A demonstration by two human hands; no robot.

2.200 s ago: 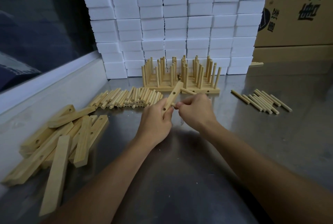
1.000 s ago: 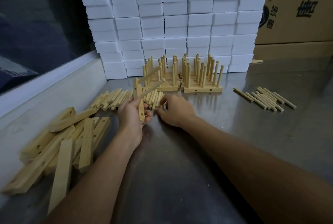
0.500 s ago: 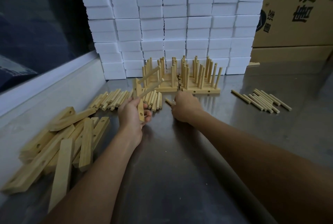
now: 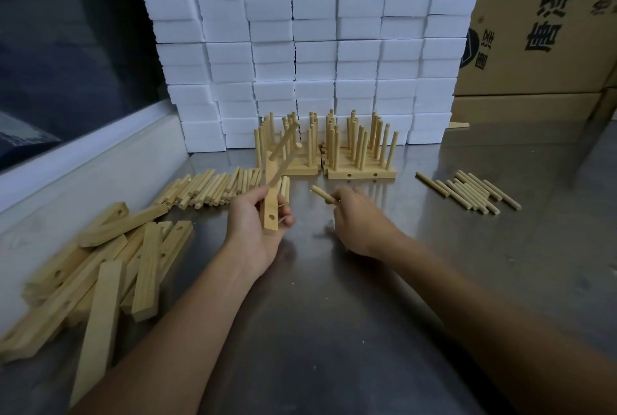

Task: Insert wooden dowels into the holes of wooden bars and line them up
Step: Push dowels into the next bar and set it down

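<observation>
Two bare forearms reach in from the near edge over a steel surface (image 4: 334, 331). At the near left lies a loose heap of drilled bars (image 4: 100, 267), crossing one another at several angles. The left hand (image 4: 257, 227) grips one bar (image 4: 271, 204) held nearly upright, its long axis running from the palm up and away, with one empty hole showing near the lower end. Two pegs (image 4: 283, 151) already seated in its upper part slant up and to the right. Well apart to the right, the right hand (image 4: 357, 217) pinches a single dowel (image 4: 321, 193) in curled fingers; the dowel points up and left toward the held bar, not touching it. Behind the left hand a row of loose dowels (image 4: 213, 189) lies side by side; a smaller batch of dowels (image 4: 470, 192) lies to the far right. Further back stand finished bars (image 4: 334, 151) lined up with pegs upright, against a wall of white blocks (image 4: 310, 47). Cardboard boxes (image 4: 547, 24) stand at the far right.
</observation>
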